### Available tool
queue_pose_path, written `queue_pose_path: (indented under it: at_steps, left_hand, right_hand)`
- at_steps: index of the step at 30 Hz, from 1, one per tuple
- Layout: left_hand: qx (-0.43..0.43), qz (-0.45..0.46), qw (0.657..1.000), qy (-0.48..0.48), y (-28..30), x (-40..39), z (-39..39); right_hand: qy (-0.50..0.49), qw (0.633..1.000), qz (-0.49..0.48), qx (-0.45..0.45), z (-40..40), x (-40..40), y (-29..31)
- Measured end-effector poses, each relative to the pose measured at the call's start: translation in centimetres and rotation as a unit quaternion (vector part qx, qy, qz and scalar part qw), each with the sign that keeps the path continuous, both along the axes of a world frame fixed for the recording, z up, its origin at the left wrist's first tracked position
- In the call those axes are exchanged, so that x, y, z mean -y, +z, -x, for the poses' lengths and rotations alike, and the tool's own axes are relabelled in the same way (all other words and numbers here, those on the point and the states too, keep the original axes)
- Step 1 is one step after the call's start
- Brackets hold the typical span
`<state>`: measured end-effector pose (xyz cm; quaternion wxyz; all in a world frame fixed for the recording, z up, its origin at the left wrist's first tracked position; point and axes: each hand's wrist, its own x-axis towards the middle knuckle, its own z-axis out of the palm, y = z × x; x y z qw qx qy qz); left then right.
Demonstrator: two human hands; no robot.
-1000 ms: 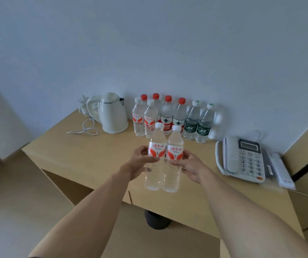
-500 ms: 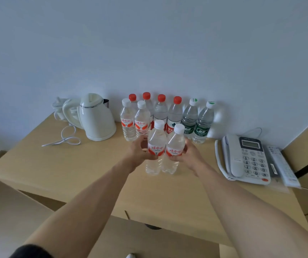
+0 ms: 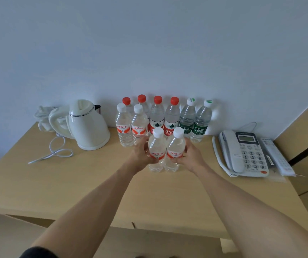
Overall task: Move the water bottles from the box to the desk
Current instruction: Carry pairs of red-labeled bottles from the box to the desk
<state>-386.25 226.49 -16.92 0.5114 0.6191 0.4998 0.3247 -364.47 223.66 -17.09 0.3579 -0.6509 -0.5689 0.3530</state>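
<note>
Right, left hand (image 3: 141, 155) grips one white-capped bottle (image 3: 156, 150), right hand (image 3: 189, 155) the other (image 3: 174, 149); both upright, touching, on or just above the counter (image 3: 93, 183), bottle row (image 3: 165, 116) at 12 o'clock.

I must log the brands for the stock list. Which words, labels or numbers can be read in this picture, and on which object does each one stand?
"农夫山": red label of a red-capped bottle at the wall; the small Latin print under it is blurred.
"1" to "9", "0": keys of the telephone.
Red script on the held bottles: too stylised to read.
White text on the green labels: blurred.
Telephone display: blank or unreadable.
</note>
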Motion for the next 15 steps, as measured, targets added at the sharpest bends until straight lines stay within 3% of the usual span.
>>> queue_pose_path:
  at_steps: [9,15]
  left_hand:
    - [-0.112,-0.081,0.99,-0.034,1.8,0.2,0.7]
    - [-0.207,-0.304,0.93,-0.011,7.9,0.2,0.9]
  right_hand:
    - [0.02,0.999,-0.034,0.009,-1.1,0.3,2.8]
    - [0.049,0.991,-0.104,0.069,-0.9,-0.5,5.8]
